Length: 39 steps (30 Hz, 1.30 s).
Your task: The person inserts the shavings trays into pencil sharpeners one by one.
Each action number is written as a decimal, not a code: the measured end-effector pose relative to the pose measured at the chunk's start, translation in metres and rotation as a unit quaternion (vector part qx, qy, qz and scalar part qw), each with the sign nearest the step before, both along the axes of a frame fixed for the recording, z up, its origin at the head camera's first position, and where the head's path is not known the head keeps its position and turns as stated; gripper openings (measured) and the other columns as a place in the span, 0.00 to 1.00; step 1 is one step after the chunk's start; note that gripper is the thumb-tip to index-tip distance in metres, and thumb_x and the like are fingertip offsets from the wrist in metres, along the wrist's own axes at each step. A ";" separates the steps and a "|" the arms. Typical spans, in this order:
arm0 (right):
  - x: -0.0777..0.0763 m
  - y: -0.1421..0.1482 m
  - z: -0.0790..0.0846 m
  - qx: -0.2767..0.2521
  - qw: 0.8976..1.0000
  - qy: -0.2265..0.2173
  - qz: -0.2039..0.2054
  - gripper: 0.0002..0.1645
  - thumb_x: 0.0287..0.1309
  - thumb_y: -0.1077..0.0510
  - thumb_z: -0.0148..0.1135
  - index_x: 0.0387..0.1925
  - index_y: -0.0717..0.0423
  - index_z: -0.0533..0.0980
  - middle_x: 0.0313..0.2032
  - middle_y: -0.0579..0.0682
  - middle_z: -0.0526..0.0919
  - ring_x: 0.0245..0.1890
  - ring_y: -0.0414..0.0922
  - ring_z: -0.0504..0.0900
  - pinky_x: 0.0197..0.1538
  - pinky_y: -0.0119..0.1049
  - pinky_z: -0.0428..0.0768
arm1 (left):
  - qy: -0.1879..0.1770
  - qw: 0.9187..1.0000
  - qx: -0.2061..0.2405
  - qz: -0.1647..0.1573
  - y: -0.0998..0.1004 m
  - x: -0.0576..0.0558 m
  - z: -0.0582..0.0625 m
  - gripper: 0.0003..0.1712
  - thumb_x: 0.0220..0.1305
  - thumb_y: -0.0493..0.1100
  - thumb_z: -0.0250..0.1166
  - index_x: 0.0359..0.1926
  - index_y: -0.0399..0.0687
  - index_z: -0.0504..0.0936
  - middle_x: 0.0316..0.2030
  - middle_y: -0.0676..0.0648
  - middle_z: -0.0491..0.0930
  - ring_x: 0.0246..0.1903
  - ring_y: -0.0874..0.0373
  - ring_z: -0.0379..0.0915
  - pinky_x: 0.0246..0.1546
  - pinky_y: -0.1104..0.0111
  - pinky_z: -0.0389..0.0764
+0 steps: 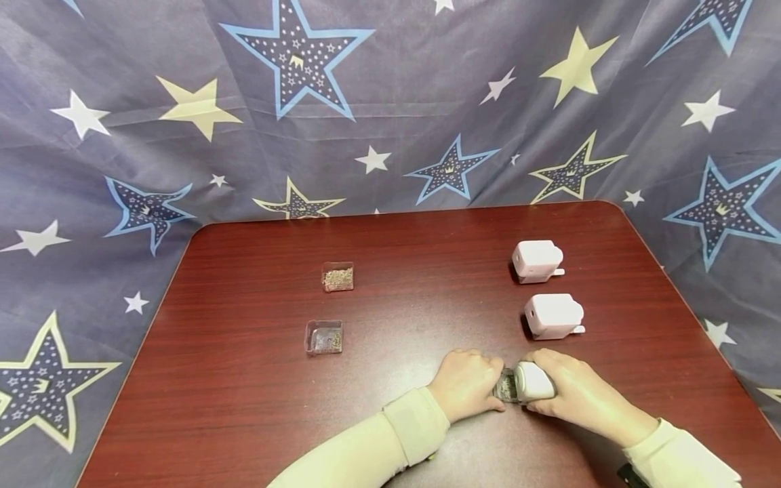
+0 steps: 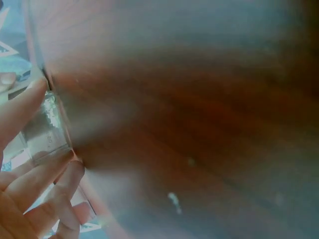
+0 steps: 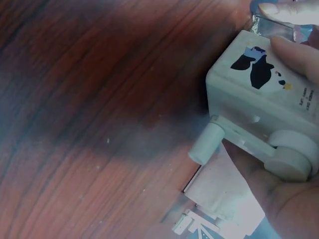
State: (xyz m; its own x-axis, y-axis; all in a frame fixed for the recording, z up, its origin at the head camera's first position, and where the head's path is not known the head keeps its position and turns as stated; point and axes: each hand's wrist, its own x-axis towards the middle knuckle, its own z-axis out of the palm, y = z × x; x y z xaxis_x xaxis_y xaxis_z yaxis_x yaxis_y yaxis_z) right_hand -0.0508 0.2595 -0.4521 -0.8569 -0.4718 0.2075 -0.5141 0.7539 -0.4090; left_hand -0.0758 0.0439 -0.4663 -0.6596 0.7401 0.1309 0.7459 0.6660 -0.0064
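Note:
My right hand (image 1: 576, 393) grips a white crank pencil sharpener (image 1: 535, 381) around its body, near the front right of the table. Its side carries a penguin-like print, and the crank handle (image 3: 207, 144) sticks out at one end in the right wrist view. With thumb and fingers, my left hand (image 1: 466, 383) pinches the clear shavings drawer (image 1: 506, 386) at the sharpener's left end. The drawer, seen also in the left wrist view (image 2: 47, 134), juts out of the body and has some shavings in it.
Two more sharpeners, a farther one (image 1: 537, 261) and a nearer one (image 1: 553, 316), stand beyond my right hand. To the left lie two clear drawers: the far one (image 1: 337, 278) holds many shavings, the near one (image 1: 323, 337) a few. A star-patterned cloth (image 1: 390, 108) hangs behind the table.

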 end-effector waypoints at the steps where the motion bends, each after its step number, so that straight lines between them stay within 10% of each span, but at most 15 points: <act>1: 0.000 0.000 0.000 0.001 1.000 -0.002 0.001 0.32 0.25 0.54 0.83 0.39 0.49 0.78 0.36 0.37 0.79 0.33 0.34 0.75 0.33 0.41 0.78 | 0.002 1.000 0.000 -0.001 0.000 0.000 0.000 0.30 0.42 0.71 0.70 0.34 0.54 0.80 0.27 0.57 0.85 0.27 0.61 0.78 0.27 0.70 0.77; 39: 0.001 -0.003 0.006 0.004 0.999 -0.035 -0.027 0.37 0.22 0.63 0.79 0.44 0.52 0.76 0.37 0.41 0.80 0.32 0.35 0.74 0.33 0.41 0.76 | -0.032 0.998 0.043 0.026 0.029 0.006 -0.002 0.37 0.38 0.70 0.72 0.42 0.49 0.80 0.27 0.53 0.85 0.27 0.62 0.80 0.26 0.71 0.79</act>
